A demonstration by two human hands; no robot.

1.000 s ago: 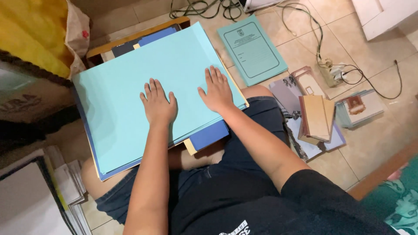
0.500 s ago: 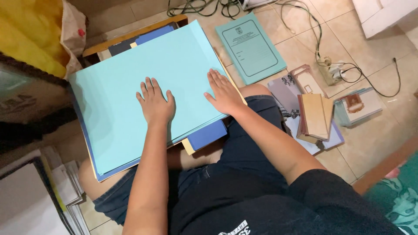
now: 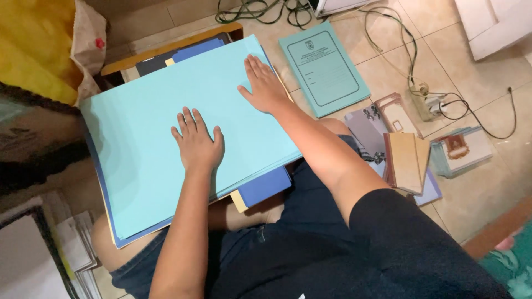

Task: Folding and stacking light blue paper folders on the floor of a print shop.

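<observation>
- Your left hand (image 3: 197, 144) lies flat on the top sheet (image 3: 166, 122) of the paper stack (image 3: 260, 188) across your lap.
- Your right hand (image 3: 266, 86) rests on that sheet's far right edge.
- A booklet (image 3: 324, 66) lies on the floor just right of the stack.
- Small cards (image 3: 407, 160) sit right of your knee, a power strip (image 3: 426, 102) beyond them.
- A sack (image 3: 39, 50) stands far left.

A teal booklet (image 3: 324, 69) with a dark framed label panel on its cover lies on the floor. Left of it, well apart, slumps a brown paper bag (image 3: 88, 47) against something yellow.
</observation>
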